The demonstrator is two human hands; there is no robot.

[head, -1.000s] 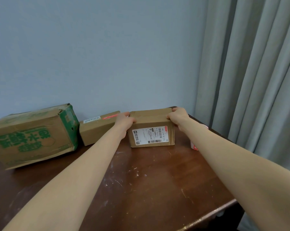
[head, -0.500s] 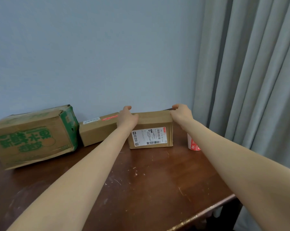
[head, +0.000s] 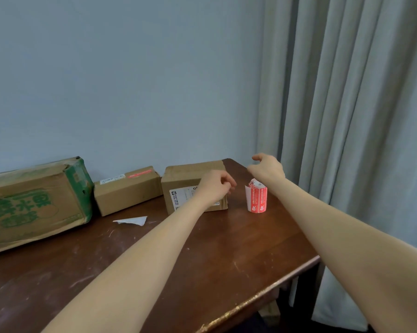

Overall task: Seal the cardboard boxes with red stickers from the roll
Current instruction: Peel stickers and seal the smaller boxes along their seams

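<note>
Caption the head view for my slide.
Left hand and right hand hover empty near the labelled box and upright sticker roll on the table.

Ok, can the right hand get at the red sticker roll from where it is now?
Probably yes. The right hand hovers loosely curled and empty close by the upright red sticker roll, which stands free on the brown wooden table, apart from the labelled cardboard box. Nothing lies between them.

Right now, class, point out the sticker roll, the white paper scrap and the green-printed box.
sticker roll (head: 257,200): head view, on its red outer side.
white paper scrap (head: 133,221): head view, on its flat middle.
green-printed box (head: 29,210): head view, on its printed front face.
</note>
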